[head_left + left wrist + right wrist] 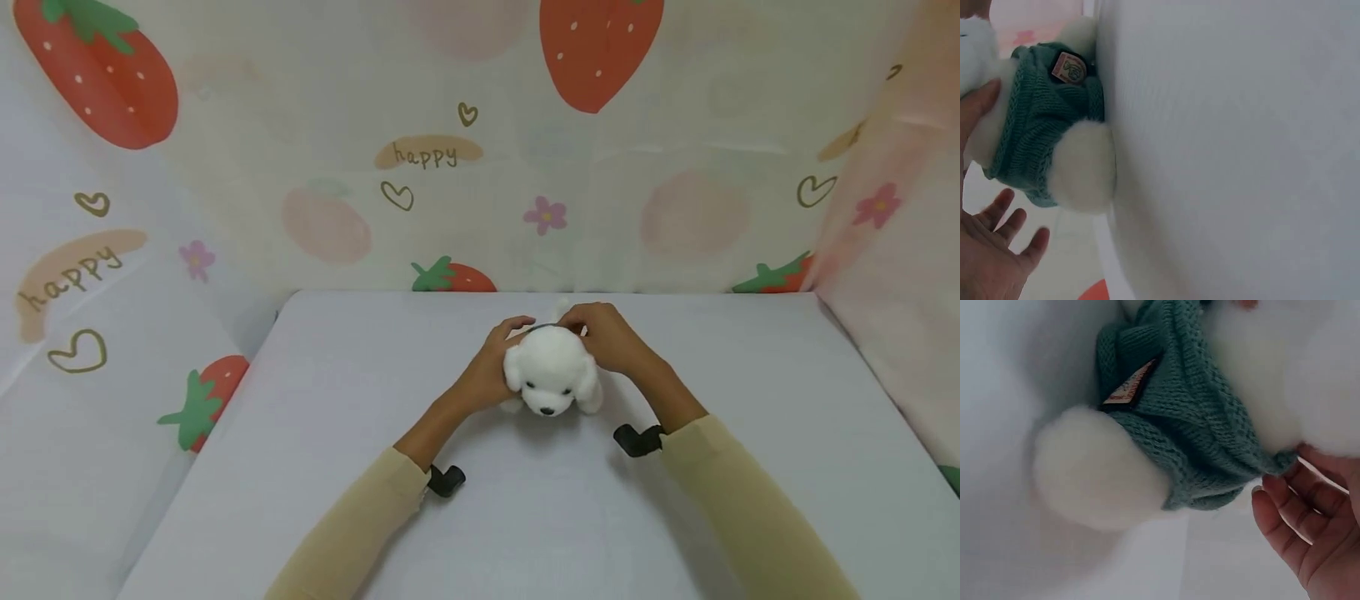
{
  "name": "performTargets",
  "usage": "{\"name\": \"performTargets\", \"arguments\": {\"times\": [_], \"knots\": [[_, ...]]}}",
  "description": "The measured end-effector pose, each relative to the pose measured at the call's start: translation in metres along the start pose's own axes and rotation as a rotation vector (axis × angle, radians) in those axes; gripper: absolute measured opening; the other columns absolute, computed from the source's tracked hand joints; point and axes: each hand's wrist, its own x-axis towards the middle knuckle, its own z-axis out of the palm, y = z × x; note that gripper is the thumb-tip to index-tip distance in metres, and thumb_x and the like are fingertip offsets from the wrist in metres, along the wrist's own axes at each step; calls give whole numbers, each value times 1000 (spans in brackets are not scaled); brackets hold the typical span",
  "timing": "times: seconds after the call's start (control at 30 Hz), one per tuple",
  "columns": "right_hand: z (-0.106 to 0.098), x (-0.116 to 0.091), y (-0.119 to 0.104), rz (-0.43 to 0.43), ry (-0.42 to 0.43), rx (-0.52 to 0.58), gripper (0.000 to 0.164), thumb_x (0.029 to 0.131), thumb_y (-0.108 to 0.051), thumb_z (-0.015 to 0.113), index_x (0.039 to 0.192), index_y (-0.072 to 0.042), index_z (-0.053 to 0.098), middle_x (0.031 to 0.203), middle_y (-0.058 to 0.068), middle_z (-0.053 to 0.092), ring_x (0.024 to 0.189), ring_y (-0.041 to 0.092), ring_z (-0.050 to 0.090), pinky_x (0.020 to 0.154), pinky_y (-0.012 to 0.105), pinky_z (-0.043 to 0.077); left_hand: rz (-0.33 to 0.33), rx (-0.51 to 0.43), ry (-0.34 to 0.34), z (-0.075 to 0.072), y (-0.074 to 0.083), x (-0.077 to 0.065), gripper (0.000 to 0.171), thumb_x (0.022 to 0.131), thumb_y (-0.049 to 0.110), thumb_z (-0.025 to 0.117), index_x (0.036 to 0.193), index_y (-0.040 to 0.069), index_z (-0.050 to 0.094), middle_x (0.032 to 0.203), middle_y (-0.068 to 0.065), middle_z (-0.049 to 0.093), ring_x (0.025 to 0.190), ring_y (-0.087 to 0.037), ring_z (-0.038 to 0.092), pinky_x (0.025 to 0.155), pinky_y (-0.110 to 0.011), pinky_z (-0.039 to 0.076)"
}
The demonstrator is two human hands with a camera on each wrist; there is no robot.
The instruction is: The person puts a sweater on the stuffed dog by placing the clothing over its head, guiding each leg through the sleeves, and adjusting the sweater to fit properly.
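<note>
A white plush dog point(550, 371) rests on the white table, its face toward me. It wears a green knitted sweater point(1191, 419) with a small patch point(1069, 67) on the front. My left hand point(491, 371) is at the dog's side; in the left wrist view its thumb point(984, 100) touches the white fur near the neck, while the other fingers spread loosely, apart from the toy. Behind the dog's head, my right hand point(611, 337) pinches the sweater's neck edge between thumb and fingers. The dog's back is mostly hidden.
The white tabletop point(480, 533) extends around the dog. A strawberry-printed cloth point(600, 142) hangs at the back and along both sides. A black wrist mount point(447, 481) is on the left wrist, another black mount point(637, 440) on the right.
</note>
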Motion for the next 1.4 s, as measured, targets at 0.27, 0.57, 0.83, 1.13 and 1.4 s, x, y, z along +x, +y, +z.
{"name": "performTargets", "arguments": {"times": [0.27, 0.57, 0.83, 1.13, 1.4], "knots": [[-7, -2, -8, 24, -70, 188, 12, 99, -2, 62, 99, -2, 74, 99, 9, 72, 91, 24, 66, 83, 42, 52, 79, 247, 73, 0, 7, 2, 63, 72, 26, 91, 129, 13, 69, 149, -16, 46, 141, -27, 40, 111, -55, 36], [-2, -35, -2, 117, 64, 47, 16, 91, 0, 67, 105, -3, 74, 95, 7, 72, 89, 23, 66, 79, 42, 55, 65, 205, 72, 5, 9, -1, 65, 72, 20, 93, 131, 12, 67, 148, -17, 48, 140, -29, 41, 107, -57, 40], [7, -56, 1, 126, 105, 10, 13, 88, -1, 73, 101, 1, 73, 89, 7, 73, 83, 23, 69, 75, 41, 57, 73, 267, 109, 6, 7, -2, 59, 74, 22, 91, 128, 12, 69, 142, -14, 53, 136, -26, 45, 104, -55, 43], [11, -64, 26, 335, 11, 629, 25, 93, -6, 70, 113, 10, 65, 92, 1, 72, 89, 13, 66, 80, 28, 53, 49, 263, 112, 14, 7, -4, 53, 76, 20, 90, 124, 12, 71, 135, -11, 56, 125, -31, 54, 98, -51, 47], [10, -57, 17, -68, 59, 109, 54, 84, -4, 80, 136, -11, 65, 143, 13, 54, 131, 35, 48, 98, 59, 45, -18, 31, -10, 1, 14, -9, 58, 81, 7, 86, 133, 4, 62, 137, -15, 48, 127, -29, 50, 100, -40, 49]]}}
